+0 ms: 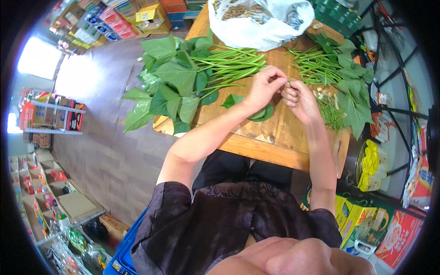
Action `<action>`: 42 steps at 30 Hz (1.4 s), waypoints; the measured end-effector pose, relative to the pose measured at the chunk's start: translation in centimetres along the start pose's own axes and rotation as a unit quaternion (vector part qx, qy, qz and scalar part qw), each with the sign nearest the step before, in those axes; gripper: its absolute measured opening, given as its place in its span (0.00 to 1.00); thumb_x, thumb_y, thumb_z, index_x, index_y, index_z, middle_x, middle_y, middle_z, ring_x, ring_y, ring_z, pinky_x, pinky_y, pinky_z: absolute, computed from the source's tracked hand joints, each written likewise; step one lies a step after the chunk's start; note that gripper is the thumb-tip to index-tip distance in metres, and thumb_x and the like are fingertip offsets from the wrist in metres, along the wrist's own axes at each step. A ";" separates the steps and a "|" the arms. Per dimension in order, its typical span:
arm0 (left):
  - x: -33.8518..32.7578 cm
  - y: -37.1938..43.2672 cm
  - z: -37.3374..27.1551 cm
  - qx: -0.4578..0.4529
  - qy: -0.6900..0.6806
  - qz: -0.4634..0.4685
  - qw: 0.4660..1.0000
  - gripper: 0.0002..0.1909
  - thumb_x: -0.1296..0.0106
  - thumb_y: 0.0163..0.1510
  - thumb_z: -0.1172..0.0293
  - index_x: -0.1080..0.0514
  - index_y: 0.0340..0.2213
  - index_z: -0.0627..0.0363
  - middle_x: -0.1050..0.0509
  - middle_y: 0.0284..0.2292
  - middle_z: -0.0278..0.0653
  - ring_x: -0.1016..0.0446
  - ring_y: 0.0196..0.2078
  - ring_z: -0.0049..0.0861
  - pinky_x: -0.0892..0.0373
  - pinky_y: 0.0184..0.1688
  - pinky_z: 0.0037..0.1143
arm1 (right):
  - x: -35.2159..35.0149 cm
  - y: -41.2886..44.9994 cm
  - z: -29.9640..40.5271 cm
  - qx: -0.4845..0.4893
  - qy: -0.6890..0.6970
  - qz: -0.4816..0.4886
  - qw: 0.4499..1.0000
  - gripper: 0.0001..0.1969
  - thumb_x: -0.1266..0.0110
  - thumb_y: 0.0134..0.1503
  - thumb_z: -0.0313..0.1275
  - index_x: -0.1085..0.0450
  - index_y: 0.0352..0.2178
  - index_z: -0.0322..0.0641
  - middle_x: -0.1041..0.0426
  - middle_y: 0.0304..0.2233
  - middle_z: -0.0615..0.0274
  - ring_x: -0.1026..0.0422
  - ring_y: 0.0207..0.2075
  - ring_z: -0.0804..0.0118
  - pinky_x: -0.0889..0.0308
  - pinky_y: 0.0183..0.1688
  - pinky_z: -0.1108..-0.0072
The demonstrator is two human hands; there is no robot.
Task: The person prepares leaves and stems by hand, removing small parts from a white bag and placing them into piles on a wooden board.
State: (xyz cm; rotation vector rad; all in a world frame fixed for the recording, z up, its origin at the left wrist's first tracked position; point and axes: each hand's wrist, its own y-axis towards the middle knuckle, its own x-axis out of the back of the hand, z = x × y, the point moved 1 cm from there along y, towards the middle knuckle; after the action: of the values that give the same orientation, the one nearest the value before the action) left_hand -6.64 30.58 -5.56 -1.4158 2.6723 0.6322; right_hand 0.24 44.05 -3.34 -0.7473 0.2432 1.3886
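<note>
My left hand (264,86) and my right hand (299,100) meet above a wooden table (261,132). Their fingertips pinch a small green stem piece (289,81), mostly hidden by the fingers. To the left of my hands lies a large bunch of leafy stems (233,63), its broad green leaves hanging past the table's edge. Behind and below my left forearm are loose leaves (263,114). Right of my right hand, a smaller bunch of leafy stems (318,65) rests on the table. Close to my right wrist sits a heap of thin green strips (328,110) with pale bits.
A white plastic bag (247,34) holding what look like peanuts stands at the table's far side. Green bottles (338,15) and a black metal rack (392,111) are to the right. Cartons (153,19) line the back left. A blue chair (125,245) is behind me.
</note>
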 end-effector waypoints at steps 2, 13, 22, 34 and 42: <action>0.1 0.2 0.4 0.003 -0.003 0.008 1.000 0.01 0.50 0.54 0.78 0.29 0.30 0.61 0.31 0.26 0.30 0.33 0.26 0.12 0.35 0.29 0.15 | 0.4 0.3 0.0 -0.023 0.038 0.044 0.998 0.08 0.55 0.57 0.31 0.40 0.23 0.44 0.48 0.16 0.77 0.50 0.17 0.82 0.54 0.18 0.87; 0.9 0.9 0.0 -0.101 0.237 0.048 0.965 0.02 0.47 0.51 0.79 0.28 0.28 0.63 0.31 0.25 0.34 0.33 0.24 0.16 0.36 0.26 0.18 | 0.9 0.5 0.4 0.136 -0.234 -0.069 0.960 0.10 0.55 0.55 0.32 0.32 0.26 0.38 0.39 0.17 0.74 0.44 0.19 0.81 0.49 0.21 0.86; 0.5 0.5 -1.1 -0.124 0.320 0.037 0.938 0.02 0.47 0.51 0.79 0.28 0.29 0.65 0.30 0.25 0.36 0.32 0.24 0.19 0.36 0.26 0.19 | 0.7 0.3 0.2 0.121 -0.171 -0.029 0.977 0.06 0.54 0.54 0.28 0.31 0.27 0.38 0.39 0.18 0.76 0.46 0.18 0.83 0.52 0.20 0.87; 0.0 -0.3 0.4 -0.017 0.106 -0.010 0.994 0.01 0.50 0.56 0.77 0.30 0.31 0.60 0.31 0.26 0.29 0.35 0.23 0.11 0.36 0.25 0.14 | 0.4 0.5 -0.7 0.074 -0.132 -0.010 0.988 0.07 0.53 0.54 0.31 0.31 0.26 0.40 0.40 0.16 0.77 0.45 0.18 0.82 0.51 0.21 0.86; 0.5 0.6 -1.6 -0.046 -0.026 -0.061 0.997 0.03 0.55 0.59 0.75 0.35 0.32 0.60 0.33 0.24 0.31 0.35 0.23 0.14 0.36 0.24 0.16 | 0.8 0.6 -0.7 0.188 -0.463 -0.060 0.864 0.10 0.51 0.51 0.34 0.28 0.26 0.38 0.33 0.18 0.72 0.38 0.23 0.78 0.40 0.29 0.81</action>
State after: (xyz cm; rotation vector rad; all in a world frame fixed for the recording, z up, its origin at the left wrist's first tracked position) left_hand -7.23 29.90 -4.04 -1.5492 2.5246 0.7772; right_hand -0.01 44.26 -4.54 0.2682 -0.2881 1.3771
